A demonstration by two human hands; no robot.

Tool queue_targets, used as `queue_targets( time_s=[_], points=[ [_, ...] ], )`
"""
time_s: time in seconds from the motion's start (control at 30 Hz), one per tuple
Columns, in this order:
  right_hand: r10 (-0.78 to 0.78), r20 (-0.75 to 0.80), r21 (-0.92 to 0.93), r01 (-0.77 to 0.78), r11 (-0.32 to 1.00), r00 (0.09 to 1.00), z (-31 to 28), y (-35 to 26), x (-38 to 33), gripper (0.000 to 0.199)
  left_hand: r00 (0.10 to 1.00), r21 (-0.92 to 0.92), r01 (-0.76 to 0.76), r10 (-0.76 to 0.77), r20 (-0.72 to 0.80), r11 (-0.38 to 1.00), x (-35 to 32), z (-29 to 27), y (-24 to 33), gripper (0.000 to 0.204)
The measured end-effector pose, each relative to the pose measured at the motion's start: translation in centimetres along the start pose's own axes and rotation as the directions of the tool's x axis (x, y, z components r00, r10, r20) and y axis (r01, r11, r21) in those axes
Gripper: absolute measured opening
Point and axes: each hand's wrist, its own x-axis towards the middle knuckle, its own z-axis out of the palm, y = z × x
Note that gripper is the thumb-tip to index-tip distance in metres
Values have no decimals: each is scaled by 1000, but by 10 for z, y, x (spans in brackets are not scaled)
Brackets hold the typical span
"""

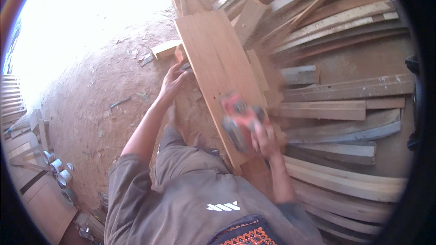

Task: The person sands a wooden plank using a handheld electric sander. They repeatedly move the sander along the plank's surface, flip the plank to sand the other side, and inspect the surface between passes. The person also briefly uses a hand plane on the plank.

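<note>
A long, smooth wooden board [218, 50] runs away from me, with two small dark holes near its left edge. My right hand [265, 138] is closed on the rear of a red handheld power tool [240, 111], which rests on the near part of the board. Motion blurs the tool; its dark side looks like that of a belt sander. Beside the board's left edge is my left hand [172, 79], its fingers apart and nothing held; whether it touches the edge I cannot tell. Brightly lit fingertips point away from me.
Stacked planks and beams [336, 104] fill the right side, with sawdust near the board. A short wood block [165, 49] lies left of the board on the dirt ground [91, 95]. Several cans [56, 165] and wooden panels [47, 204] stand at the lower left.
</note>
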Motion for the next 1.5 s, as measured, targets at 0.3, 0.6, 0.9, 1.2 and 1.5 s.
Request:
queue_targets(
  time_s=[0.3,0.6,0.9,1.2,1.5],
  points=[
    [219,-138,83,-209,974,966,-18,68,-128,51,995,43,-44,40,93,998,14,43,2,86],
    [49,-90,101,-40,994,995,20,-81,113,53,987,18,-13,10,162,1000,9,34,-3,84],
    [-227,62,175,213,961,972,79,-250,390,62,993,3,-47,46,112,999,9,40,-15,84],
    [-152,24,-68,153,986,988,32,-86,116,44,978,-154,209,-204,46,966,-37,-38,-41,78],
    [-5,-26,82,7,997,1000,46,-73,97,54,719,-310,507,-593,-362,804,-143,-154,-109,72]
  ],
)
